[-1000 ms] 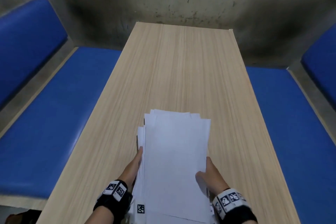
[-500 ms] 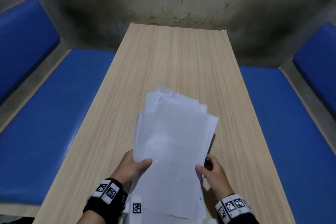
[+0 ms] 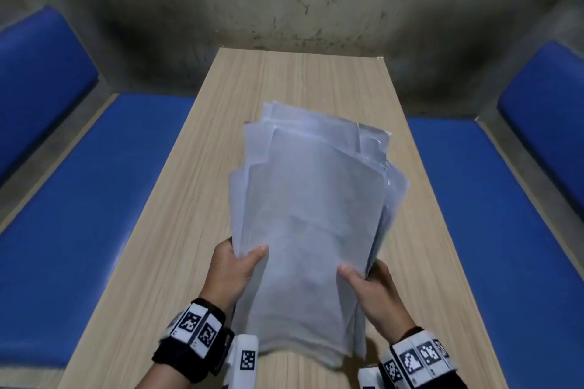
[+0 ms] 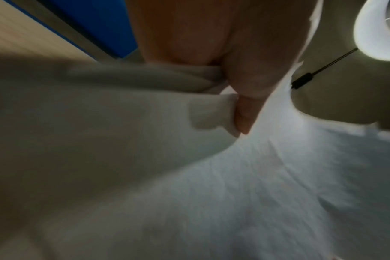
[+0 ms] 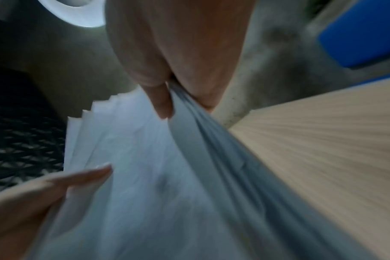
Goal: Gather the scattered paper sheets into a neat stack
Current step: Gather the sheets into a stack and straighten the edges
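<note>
Paper sheets (image 3: 311,230) sit in the centre of the head view, a loose bundle gripped on both sides and tilted up off the surface (image 3: 177,230), top edges fanned out unevenly toward the upper middle of the frame. Left hand (image 3: 232,271) clamps the lower left edge, thumb laid on top; the fingers beneath are hidden by the paper. Right hand (image 3: 373,290) pinches the lower right edge the same way, thumb on top, fingers tucked behind. Whether the bundle's bottom edge touches the wood is hard to tell, it's smeared by blur. Both wrist views are soft and streaky: on the left wrist, only a thumb pressing into folded paper (image 4: 189,176); on the right wrist, the thumb against staggered sheet edges (image 5: 145,176), with the other hand's thumb entering at lower left. Pale wood-grain surface runs long and narrow up the frame to a stained grey wall (image 3: 300,0). Blue padded benches (image 3: 79,215) flank it left and right.
</note>
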Demonstrator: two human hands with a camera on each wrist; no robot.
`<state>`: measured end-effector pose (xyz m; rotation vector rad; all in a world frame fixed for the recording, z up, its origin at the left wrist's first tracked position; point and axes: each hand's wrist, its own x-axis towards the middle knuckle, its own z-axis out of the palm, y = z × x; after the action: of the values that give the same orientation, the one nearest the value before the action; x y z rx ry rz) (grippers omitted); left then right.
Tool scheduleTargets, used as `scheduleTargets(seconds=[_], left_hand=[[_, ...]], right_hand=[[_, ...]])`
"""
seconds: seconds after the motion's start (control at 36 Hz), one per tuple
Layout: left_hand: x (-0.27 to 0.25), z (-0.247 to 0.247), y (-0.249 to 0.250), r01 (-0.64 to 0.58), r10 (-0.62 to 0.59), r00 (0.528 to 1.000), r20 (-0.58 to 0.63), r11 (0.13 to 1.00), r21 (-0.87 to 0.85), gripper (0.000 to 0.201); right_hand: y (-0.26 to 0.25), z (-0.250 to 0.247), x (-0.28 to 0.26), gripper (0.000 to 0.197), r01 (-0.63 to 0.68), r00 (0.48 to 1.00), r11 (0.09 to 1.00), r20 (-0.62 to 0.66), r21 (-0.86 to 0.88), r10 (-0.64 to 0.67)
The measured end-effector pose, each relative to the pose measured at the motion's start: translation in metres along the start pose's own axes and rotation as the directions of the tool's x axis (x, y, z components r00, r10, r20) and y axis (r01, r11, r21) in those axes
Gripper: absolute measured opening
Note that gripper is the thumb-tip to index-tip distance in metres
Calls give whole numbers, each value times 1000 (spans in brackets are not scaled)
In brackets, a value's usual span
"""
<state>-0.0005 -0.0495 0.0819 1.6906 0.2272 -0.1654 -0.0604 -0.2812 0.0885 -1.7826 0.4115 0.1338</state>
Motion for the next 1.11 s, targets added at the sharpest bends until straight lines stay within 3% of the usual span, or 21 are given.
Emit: scheduleTargets(seconds=[0.06,0.11,0.17,0.22,0.28,0.33,0.44,0.47,0.56,0.61,0.72,0.83,1.0,1.08,1.11], left_hand=[[-4,3,11,-58,52,996,-73,995,-76,5],[-8,5,23,-26,13,996,-89,988,-152,11],[-12,7,32,79,-89,994,-61,985,-156,24],[-14,9,36,115,-124,991,-47,982,-151,26],[-16,11,40,107,-114,993,-34,981,-160,19],[-18,12,41,65,-77,996,-55,979,-196,22],[-22,11,39,102,-108,994,-18,970,-220,24],[-23,11,38,120,-121,993,9,968,-219,21],[-22,5,39,116,-106,993,58,968,-222,11],[-18,-1,40,76,-59,994,92,978,-195,13],[-11,-12,44,46,-17,987,159,984,-175,14],[-11,-14,54,19,16,977,212,986,-163,25],[-12,-15,60,-25,52,986,156,985,-170,31],[-12,-15,52,-10,34,992,124,982,-186,41],[-12,-15,48,1,24,992,124,981,-195,46]], right_hand=[[-19,4,-7,10,125,989,992,-81,-33,-127],[-24,6,-7,27,186,964,981,-181,-51,-193],[-17,7,-3,56,178,954,983,-239,-36,-182],[-1,7,1,76,86,962,995,-254,-52,-96],[5,9,1,79,19,975,1000,-222,14,-15],[4,11,-1,76,33,979,991,-205,132,-6],[0,7,-9,96,61,966,991,-257,121,-28],[-6,5,-12,90,64,972,986,-235,151,-27],[-31,-1,-23,37,58,986,977,-166,204,-23],[-45,-7,-29,19,14,987,983,-159,184,16],[-66,-16,-33,29,25,988,993,-155,116,-7],[-73,-20,-31,27,170,983,980,-86,104,-161],[-67,-21,-24,42,356,934,922,-88,153,-346],[-62,-20,-21,31,323,945,921,-138,219,-298],[-57,-19,-19,37,291,955,918,-144,270,-260]])
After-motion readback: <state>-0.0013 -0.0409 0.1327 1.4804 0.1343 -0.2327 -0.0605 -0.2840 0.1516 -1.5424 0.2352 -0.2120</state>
